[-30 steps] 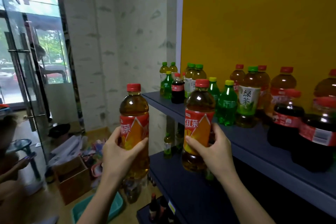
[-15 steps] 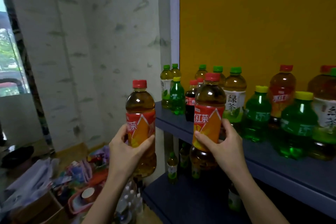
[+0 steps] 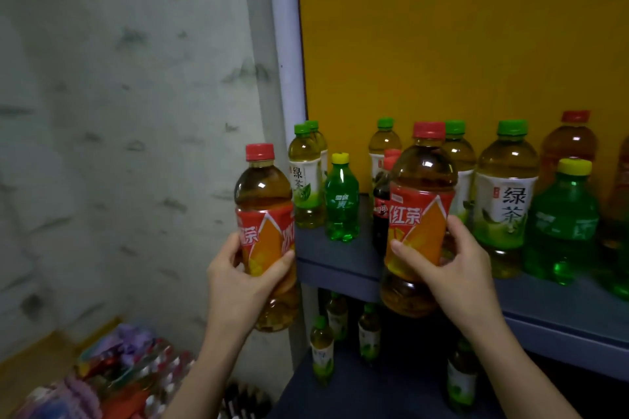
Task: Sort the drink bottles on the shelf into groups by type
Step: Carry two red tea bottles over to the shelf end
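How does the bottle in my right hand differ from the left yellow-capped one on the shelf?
The held bottle has a red cap and brown drink; the yellow-capped bottle is green. The held bottle looks larger, gripped by the right hand; the yellow-capped bottle stands on the shelf. Both are capped.

Two red-capped bottles of amber tea with red-and-orange labels are held upright in the air by the upper shelf (image 3: 333, 258). The left red tea bottle (image 3: 263, 201) is gripped low by the left hand (image 3: 238, 286), just off the shelf's left end. The right red tea bottle (image 3: 422, 187) is gripped by the right hand (image 3: 452, 269) in front of the shelf's edge. On this shelf, green-capped green tea bottles (image 3: 507, 194) stand upright, mixed with a small green soda bottle (image 3: 341, 201) with a yellow cap, a larger green soda bottle (image 3: 565, 221), a partly hidden cola bottle (image 3: 381, 204) and a back red tea bottle (image 3: 571, 146). On the lower shelf (image 3: 374, 391) stand small green tea bottles (image 3: 321, 350).
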### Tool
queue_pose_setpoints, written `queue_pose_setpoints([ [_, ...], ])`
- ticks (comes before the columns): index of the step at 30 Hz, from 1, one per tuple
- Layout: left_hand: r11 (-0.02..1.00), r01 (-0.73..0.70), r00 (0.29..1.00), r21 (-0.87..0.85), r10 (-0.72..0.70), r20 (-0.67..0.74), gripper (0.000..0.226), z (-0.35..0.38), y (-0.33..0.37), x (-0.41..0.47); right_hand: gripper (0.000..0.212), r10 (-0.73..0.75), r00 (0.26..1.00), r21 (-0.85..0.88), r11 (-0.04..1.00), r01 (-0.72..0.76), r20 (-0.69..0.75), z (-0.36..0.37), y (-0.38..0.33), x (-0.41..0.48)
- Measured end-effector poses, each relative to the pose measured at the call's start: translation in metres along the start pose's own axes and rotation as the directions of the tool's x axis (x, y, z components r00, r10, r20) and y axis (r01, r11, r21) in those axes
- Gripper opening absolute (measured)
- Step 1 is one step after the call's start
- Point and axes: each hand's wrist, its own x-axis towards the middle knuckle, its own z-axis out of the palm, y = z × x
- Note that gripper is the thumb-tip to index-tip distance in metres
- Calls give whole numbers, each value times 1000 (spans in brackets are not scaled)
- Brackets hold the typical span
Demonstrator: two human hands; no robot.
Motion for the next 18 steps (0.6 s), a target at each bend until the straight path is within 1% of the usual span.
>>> queue_pose_setpoints([
  [5, 999, -9, 999, -54, 11, 31, 46, 14, -24, 39, 45, -24, 998, -51, 999, 21, -55, 18, 7, 21],
  [9, 991, -17, 996, -133, 29, 83, 46, 26, -37, 63, 46, -50, 994, -104, 994, 40, -94, 28, 10, 34],
  [13, 979, -12, 984, -201, 48, 174, 43, 35, -36, 75, 48, -43, 987, -143, 990, 21, -154, 26, 9, 36],
  [18, 966, -2, 950, -260, 83, 302, 50, 57, -22, 71, 50, -36, 963, -219, 976, -24, -268, 3, 3, 22],
])
